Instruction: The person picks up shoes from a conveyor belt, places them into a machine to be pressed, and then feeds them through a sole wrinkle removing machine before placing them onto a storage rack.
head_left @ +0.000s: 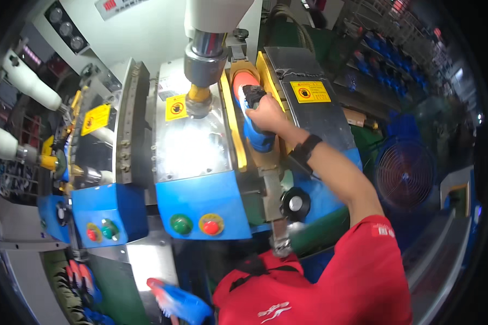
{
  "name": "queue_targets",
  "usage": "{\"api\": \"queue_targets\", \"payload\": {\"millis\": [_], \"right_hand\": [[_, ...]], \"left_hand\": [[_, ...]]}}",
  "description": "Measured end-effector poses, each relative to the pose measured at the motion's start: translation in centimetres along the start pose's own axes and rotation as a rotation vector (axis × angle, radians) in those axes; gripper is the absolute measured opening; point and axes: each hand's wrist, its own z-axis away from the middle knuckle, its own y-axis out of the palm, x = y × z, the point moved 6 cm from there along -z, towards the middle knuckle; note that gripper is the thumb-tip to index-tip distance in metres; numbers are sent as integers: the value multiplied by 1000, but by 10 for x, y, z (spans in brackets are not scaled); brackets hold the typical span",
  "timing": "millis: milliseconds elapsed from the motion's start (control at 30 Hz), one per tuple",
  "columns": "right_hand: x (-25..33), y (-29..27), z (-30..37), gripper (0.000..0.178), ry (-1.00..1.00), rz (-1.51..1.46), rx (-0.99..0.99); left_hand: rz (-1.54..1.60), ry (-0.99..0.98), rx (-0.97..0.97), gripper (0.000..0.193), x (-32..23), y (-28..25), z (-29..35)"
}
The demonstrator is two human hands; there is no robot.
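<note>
Shoe pressed into the machine slot by the right hand.
Right hand [265, 115] has its fingers closed on a blue-and-orange shoe [252, 116], seating it upright between yellow guides, steady under the press head [203, 59]. Left hand [165, 297] grips a second shoe [181, 303] low, seemingly ready. Two shoes; four round buttons, two green, two red.

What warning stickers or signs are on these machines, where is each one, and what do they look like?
Yellow warning sticker: on the grey metal cover just right of the right hand, rectangular, with a black circular symbol.
Small yellow sticker: on the middle machine's shiny housing beside the press column, squarish, black triangle symbol.
Yellow sticker: on the left machine, tilted rectangle, black markings.
White plate: top edge, red marks, too blurred to describe further.
</note>
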Motion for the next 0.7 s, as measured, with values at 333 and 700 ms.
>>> {"api": "queue_targets", "payload": {"millis": [333,700], "right_hand": [[213,0,241,68,-795,-428,-74],[227,134,374,46,-1142,-389,376]], "left_hand": [[138,-124,252,50,-23,-46,-59],[167,100,48,56,-50,-69,31]]}}
